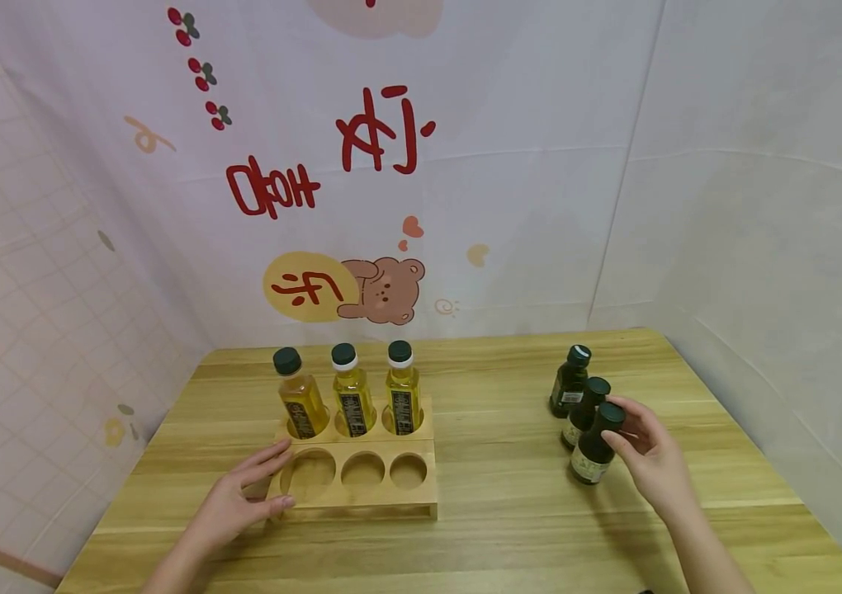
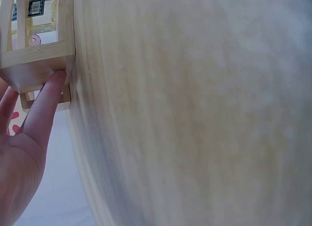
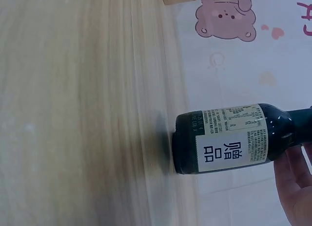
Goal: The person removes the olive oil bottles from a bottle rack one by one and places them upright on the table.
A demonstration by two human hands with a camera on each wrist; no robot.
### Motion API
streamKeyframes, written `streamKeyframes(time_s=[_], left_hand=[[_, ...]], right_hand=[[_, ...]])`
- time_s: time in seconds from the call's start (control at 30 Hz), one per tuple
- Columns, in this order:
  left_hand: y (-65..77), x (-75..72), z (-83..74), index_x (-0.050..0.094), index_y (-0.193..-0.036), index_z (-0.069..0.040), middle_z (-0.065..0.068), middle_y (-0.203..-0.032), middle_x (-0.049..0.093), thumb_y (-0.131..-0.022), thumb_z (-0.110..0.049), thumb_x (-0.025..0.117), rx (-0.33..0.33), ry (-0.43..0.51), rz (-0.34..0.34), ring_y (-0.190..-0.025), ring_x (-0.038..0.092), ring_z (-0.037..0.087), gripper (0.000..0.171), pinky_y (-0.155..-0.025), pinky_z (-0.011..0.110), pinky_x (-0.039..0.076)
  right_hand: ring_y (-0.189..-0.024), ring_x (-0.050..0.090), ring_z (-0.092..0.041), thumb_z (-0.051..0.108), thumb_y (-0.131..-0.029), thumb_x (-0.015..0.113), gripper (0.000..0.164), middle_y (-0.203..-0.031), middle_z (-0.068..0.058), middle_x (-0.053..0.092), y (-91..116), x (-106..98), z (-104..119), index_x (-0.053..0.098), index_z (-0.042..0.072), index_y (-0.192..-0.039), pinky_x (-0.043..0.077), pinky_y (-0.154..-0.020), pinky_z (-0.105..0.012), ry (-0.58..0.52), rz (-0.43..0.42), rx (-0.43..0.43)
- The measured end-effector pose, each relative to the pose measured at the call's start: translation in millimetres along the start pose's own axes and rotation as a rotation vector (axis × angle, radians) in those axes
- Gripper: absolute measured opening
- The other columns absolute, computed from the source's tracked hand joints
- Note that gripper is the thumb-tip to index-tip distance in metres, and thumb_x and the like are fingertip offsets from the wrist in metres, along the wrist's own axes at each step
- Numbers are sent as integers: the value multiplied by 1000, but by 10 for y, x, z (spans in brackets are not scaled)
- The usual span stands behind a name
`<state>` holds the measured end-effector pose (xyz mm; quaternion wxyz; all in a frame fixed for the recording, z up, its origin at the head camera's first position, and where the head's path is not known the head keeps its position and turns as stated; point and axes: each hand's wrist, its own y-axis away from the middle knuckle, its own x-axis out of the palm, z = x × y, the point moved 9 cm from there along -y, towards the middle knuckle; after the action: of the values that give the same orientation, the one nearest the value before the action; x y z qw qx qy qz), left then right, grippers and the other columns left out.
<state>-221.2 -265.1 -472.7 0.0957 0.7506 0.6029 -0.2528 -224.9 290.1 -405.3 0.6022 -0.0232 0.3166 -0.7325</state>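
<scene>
My right hand (image 1: 655, 466) pinches the neck of a dark bottle (image 1: 594, 450) with a green cap, upper right of the table. Its pale label (image 3: 231, 138) faces the right wrist camera, and the base is close to the tabletop. Just behind it stand a second dark bottle (image 1: 577, 419) and a third (image 1: 568, 388). At the left, my left hand (image 1: 235, 499) rests against the left end of a wooden rack (image 1: 361, 498), thumb extended along that end. The rack's back row holds an amber bottle (image 1: 304, 406) and two yellow oil bottles (image 1: 352, 404); its three front holes are empty.
The wood-grain table (image 1: 495, 528) has rounded far corners. White cloth (image 1: 525, 206) with red characters and a printed bear hangs behind it, and more cloth hangs along both sides. A small black thing (image 1: 645, 591) shows at the bottom edge of the head view.
</scene>
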Motion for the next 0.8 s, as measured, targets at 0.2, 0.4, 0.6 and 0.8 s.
streamKeyframes(time_s=[0.2,0.4,0.6,0.8], left_hand=[[5,1,-1,58,-139,-5,13,-154,38,-82,-22,83,-6,-6,0,-125,33,-12,65,-80,26,55],[12,2,-2,58,-139,-5,13,-154,38,-82,-22,83,-5,-9,2,-124,33,-13,64,-81,30,56],[10,4,2,58,-139,-5,14,-154,38,-82,-21,83,-6,-3,1,-124,33,-14,64,-81,29,56],[1,3,3,58,-139,-5,14,-155,38,-82,-20,83,-3,9,5,-125,33,-14,64,-80,27,55]], right_hand=[[-96,59,4,-13,-87,68,47,-109,23,62,21,-43,-27,54,-7,-132,47,-80,-10,14,-12,13],[-96,60,3,-14,-86,68,50,-110,23,61,37,-50,-51,53,-8,-132,48,-80,-10,11,-9,12],[-97,59,3,-14,-86,69,51,-111,23,61,47,-57,-78,54,-6,-133,48,-80,-9,27,1,9],[-97,58,6,-12,-87,68,49,-112,24,60,57,-69,-102,53,-6,-134,47,-80,-9,32,20,23]])
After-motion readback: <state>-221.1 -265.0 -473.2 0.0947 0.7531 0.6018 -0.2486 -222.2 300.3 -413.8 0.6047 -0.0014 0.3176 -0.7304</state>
